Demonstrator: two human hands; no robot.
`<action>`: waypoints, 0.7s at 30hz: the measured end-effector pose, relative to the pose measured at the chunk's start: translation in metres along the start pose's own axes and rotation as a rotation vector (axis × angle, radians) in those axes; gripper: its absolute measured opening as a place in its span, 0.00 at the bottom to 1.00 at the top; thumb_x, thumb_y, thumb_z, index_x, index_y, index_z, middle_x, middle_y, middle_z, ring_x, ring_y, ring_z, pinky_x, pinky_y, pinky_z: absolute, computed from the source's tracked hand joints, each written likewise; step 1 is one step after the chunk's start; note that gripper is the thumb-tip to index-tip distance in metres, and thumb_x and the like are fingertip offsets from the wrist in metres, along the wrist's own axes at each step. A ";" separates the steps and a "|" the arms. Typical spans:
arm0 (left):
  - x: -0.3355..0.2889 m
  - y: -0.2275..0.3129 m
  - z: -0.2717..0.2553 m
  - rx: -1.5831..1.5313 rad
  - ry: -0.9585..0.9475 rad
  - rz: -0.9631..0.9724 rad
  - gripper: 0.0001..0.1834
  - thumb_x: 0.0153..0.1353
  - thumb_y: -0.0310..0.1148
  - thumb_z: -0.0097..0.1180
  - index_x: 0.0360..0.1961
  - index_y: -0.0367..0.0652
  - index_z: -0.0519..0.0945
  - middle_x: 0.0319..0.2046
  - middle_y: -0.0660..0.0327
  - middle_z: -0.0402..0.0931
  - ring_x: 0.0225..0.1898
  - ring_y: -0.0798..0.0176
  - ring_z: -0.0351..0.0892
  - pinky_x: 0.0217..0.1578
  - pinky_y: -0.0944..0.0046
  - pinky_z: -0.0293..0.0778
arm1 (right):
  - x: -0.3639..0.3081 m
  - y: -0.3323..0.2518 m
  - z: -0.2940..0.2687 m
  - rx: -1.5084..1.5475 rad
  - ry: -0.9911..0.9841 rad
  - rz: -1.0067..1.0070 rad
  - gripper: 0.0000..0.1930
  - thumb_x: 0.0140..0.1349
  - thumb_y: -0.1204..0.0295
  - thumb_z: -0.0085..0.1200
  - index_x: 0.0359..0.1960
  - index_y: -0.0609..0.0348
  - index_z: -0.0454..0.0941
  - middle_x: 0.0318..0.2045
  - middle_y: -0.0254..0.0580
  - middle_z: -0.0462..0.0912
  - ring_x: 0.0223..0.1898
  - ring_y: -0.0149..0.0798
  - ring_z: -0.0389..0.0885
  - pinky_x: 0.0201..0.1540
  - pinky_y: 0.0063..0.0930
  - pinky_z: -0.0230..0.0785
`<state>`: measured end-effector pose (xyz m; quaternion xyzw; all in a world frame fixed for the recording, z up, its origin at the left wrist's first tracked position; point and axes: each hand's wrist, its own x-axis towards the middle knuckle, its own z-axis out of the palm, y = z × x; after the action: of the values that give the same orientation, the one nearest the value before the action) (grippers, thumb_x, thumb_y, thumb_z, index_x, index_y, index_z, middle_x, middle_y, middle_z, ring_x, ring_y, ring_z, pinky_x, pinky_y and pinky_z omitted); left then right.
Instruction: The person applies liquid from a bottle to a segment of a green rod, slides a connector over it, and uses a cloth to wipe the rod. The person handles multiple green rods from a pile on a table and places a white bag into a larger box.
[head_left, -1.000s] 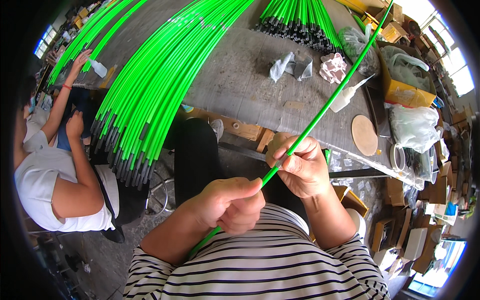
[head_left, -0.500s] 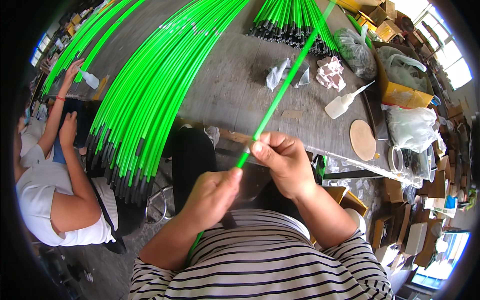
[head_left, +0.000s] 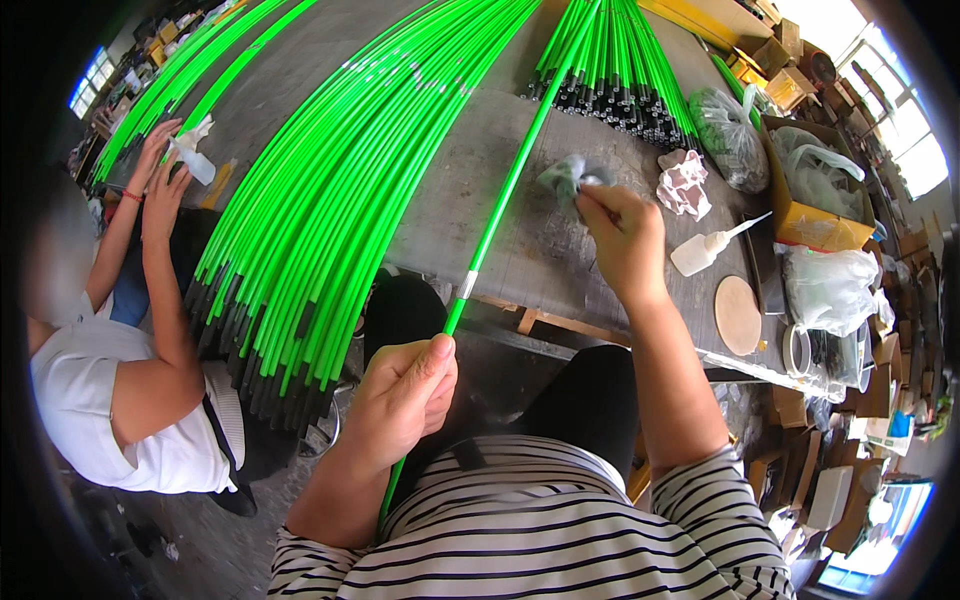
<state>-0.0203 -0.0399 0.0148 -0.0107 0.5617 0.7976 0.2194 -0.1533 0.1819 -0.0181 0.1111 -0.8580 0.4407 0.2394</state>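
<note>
My left hand [head_left: 402,400] is wrapped round a long thin green rod [head_left: 512,185], which slants up and away over the table. Just above that fist the rod carries a short silvery-white band [head_left: 467,286]. Over the tabletop, my right hand [head_left: 622,235] pinches a crumpled grey rag [head_left: 566,178], slightly smeared by motion. To the right of this hand lie a pinkish crumpled cloth [head_left: 683,184] and a white squeeze bottle [head_left: 702,252] with a long thin nozzle.
A broad bundle of black-tipped green rods [head_left: 335,200] overhangs the table [head_left: 440,215] on the left; another bundle [head_left: 610,100] lies farther back. At left a person [head_left: 150,390] handles a white bottle [head_left: 195,160]. A round disc [head_left: 737,315] and a yellow box [head_left: 812,230] sit right.
My right hand has left the rod, moved forward and taken hold of the grey rag from the table. The rod's silvery band is now uncovered. The person's hands have come together.
</note>
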 end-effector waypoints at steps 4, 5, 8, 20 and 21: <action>-0.002 0.000 0.002 -0.042 -0.045 0.001 0.23 0.66 0.43 0.35 0.15 0.44 0.59 0.07 0.71 0.51 0.07 0.78 0.46 0.08 0.76 0.45 | -0.039 -0.033 -0.013 0.612 -0.156 0.359 0.07 0.54 0.74 0.57 0.31 0.66 0.79 0.21 0.33 0.79 0.25 0.23 0.73 0.28 0.17 0.64; -0.001 0.001 0.006 -0.053 -0.062 0.000 0.23 0.66 0.43 0.35 0.15 0.44 0.59 0.08 0.71 0.52 0.08 0.78 0.47 0.08 0.76 0.46 | -0.047 -0.040 -0.015 0.700 -0.158 0.400 0.07 0.54 0.74 0.57 0.31 0.66 0.79 0.22 0.33 0.79 0.25 0.23 0.73 0.28 0.16 0.65; -0.003 0.006 0.017 -0.070 -0.079 0.012 0.22 0.65 0.41 0.37 0.15 0.42 0.61 0.08 0.70 0.54 0.09 0.77 0.50 0.10 0.76 0.48 | -0.066 -0.053 -0.022 0.893 -0.172 0.522 0.06 0.53 0.75 0.57 0.30 0.66 0.79 0.23 0.33 0.79 0.25 0.24 0.74 0.29 0.16 0.65; -0.014 -0.004 0.056 0.031 0.009 0.128 0.10 0.59 0.32 0.49 0.24 0.37 0.73 0.12 0.66 0.67 0.09 0.76 0.62 0.11 0.75 0.58 | -0.104 -0.089 -0.049 1.137 -0.047 0.533 0.04 0.53 0.76 0.57 0.25 0.61 0.75 0.26 0.36 0.77 0.26 0.24 0.69 0.33 0.17 0.61; -0.015 -0.005 0.058 0.033 0.022 0.133 0.09 0.58 0.31 0.50 0.24 0.37 0.72 0.12 0.66 0.67 0.09 0.76 0.62 0.11 0.75 0.58 | -0.105 -0.094 -0.049 1.149 -0.034 0.520 0.05 0.54 0.75 0.56 0.24 0.60 0.74 0.23 0.34 0.76 0.23 0.23 0.66 0.30 0.16 0.59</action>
<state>0.0085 0.0087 0.0352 0.0216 0.5765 0.8010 0.1598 -0.0099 0.1648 0.0188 0.0169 -0.4869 0.8732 0.0129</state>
